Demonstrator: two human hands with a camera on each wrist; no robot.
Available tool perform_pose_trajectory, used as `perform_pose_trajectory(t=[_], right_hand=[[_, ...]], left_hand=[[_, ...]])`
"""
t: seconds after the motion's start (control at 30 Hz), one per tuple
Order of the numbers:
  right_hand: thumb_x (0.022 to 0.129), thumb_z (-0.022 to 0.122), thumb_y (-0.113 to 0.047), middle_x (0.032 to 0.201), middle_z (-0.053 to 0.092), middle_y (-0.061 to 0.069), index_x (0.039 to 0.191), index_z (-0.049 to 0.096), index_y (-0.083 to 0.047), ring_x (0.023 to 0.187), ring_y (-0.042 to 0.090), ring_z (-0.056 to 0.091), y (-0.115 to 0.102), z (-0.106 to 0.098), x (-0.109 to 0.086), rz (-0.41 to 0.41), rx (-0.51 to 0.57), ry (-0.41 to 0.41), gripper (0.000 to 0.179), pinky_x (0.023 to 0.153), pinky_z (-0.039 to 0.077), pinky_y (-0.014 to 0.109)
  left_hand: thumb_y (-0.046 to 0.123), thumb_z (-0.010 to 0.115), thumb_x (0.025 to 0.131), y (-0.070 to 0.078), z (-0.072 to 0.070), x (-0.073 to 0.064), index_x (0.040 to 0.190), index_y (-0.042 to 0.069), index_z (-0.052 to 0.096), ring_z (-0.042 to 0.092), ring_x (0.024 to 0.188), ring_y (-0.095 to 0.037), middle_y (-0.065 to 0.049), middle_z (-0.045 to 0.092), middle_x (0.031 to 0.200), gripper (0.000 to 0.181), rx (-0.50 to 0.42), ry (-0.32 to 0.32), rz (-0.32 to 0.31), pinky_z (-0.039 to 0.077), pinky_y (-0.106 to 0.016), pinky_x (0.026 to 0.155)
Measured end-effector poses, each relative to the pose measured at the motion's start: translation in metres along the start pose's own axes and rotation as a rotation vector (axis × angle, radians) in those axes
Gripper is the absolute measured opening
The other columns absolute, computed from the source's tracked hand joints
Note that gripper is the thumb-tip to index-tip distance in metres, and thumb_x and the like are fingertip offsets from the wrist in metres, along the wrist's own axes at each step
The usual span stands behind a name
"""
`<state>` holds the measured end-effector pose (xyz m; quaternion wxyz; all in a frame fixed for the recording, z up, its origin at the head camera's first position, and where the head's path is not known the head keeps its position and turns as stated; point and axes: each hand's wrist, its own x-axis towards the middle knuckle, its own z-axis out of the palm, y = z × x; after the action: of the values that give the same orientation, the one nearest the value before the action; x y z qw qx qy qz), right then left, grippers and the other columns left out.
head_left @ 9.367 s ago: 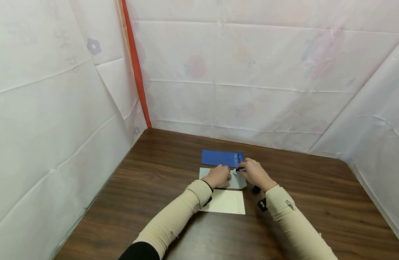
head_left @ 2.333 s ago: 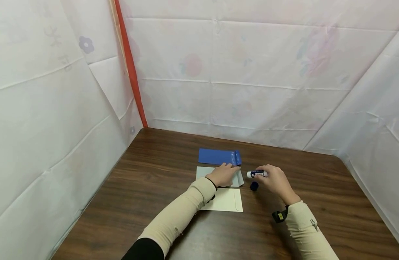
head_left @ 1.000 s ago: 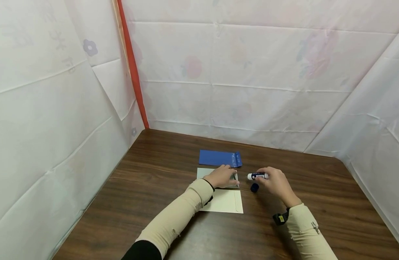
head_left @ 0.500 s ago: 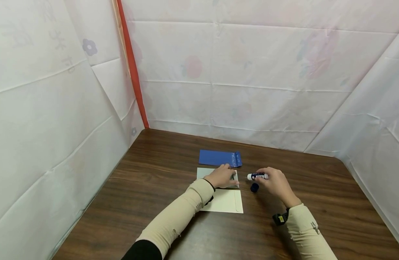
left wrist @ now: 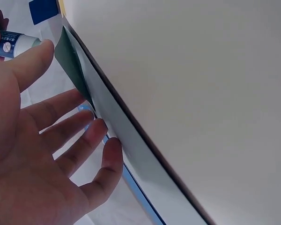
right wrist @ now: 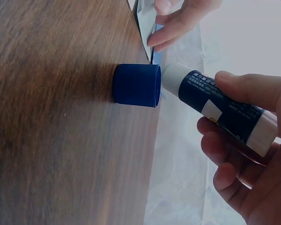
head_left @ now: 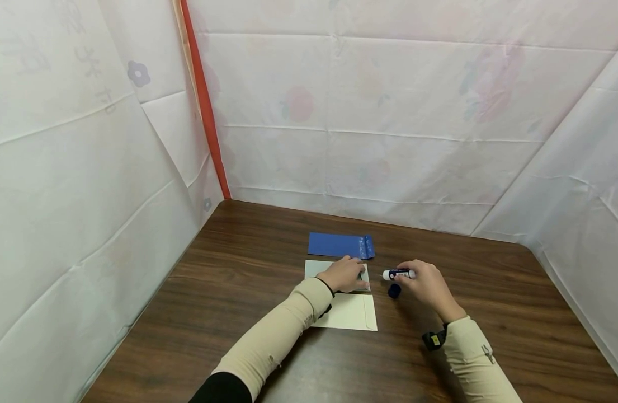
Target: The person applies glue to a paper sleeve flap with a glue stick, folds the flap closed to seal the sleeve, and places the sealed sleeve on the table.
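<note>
On the table, a pale grey-green envelope (head_left: 314, 267) lies under my left hand (head_left: 343, 274), its right-end flap folded over. In the left wrist view, several fingertips touch the envelope (left wrist: 131, 145) with fingers only loosely bent; a corner of the flap (left wrist: 71, 61) stands up near the thumb. To the right, my right hand (head_left: 430, 286) grips an uncapped glue stick (head_left: 397, 274) between thumb and fingers, its white end pointing left. The dark blue glue cap (right wrist: 136, 85) stands on the table (right wrist: 61, 140) just below the glue stick, apart from it.
Behind the grey-green envelope lies a blue envelope (head_left: 334, 244), its right-end flap unfolded and shiny with streaks. A cream envelope (head_left: 349, 312) lies in front, partly covered by the left wrist. White sheeting (head_left: 369, 140) walls the table at the back and sides.
Earlier the right hand held the glue stick to the grey-green envelope's right end; it then moved right, clear of it. The left hand folded the flap over. In the last second, hardly anything moved.
</note>
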<state>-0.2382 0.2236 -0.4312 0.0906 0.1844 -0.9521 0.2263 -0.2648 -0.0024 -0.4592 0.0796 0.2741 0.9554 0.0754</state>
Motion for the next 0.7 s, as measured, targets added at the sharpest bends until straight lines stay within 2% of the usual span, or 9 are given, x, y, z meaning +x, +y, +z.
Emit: perform_pose_trajectory(t=[0.27, 0.4, 0.53, 0.7], right_hand=[[0.084, 0.076, -0.018, 0.099, 0.072, 0.015, 0.101, 0.073, -0.004, 0.084, 0.025, 0.065, -0.0001, 0.0015, 0.0006, 0.012, 0.009, -0.003, 0.023, 0.072, 0.051, 0.046], [0.084, 0.075, -0.018, 0.100, 0.072, 0.015, 0.102, 0.073, -0.004, 0.084, 0.025, 0.065, -0.0003, 0.0011, 0.0009, 0.014, 0.008, -0.016, 0.023, 0.072, 0.051, 0.046], [0.085, 0.075, -0.018, 0.098, 0.071, 0.014, 0.102, 0.073, -0.004, 0.082, 0.024, 0.064, -0.0003, 0.0008, 0.0009, 0.007, 0.007, -0.021, 0.023, 0.070, 0.051, 0.044], [0.084, 0.075, -0.019, 0.096, 0.072, 0.013, 0.101, 0.073, -0.005, 0.080, 0.021, 0.063, -0.0005, 0.0005, 0.0013, 0.004, 0.011, -0.013, 0.021, 0.069, 0.050, 0.042]], left_hand=[[0.042, 0.054, 0.099, 0.0008, -0.0001, 0.0013, 0.132, 0.016, 0.062, 0.048, 0.134, -0.014, 0.000, 0.052, 0.146, 0.043, 0.061, -0.019, 0.047, 0.033, -0.026, 0.112], [0.037, 0.056, 0.099, 0.0017, 0.0005, 0.0013, 0.123, 0.018, 0.066, 0.047, 0.135, -0.014, 0.001, 0.051, 0.147, 0.033, 0.106, -0.021, 0.066, 0.033, -0.026, 0.112], [0.035, 0.060, 0.097, 0.0032, 0.0011, 0.0012, 0.111, 0.019, 0.070, 0.049, 0.130, -0.017, 0.000, 0.053, 0.145, 0.023, 0.104, -0.009, 0.054, 0.041, -0.027, 0.104], [0.033, 0.061, 0.097, 0.0062, 0.0009, 0.0016, 0.116, 0.019, 0.068, 0.049, 0.124, -0.020, 0.001, 0.052, 0.144, 0.024, 0.059, -0.012, -0.002, 0.050, -0.032, 0.090]])
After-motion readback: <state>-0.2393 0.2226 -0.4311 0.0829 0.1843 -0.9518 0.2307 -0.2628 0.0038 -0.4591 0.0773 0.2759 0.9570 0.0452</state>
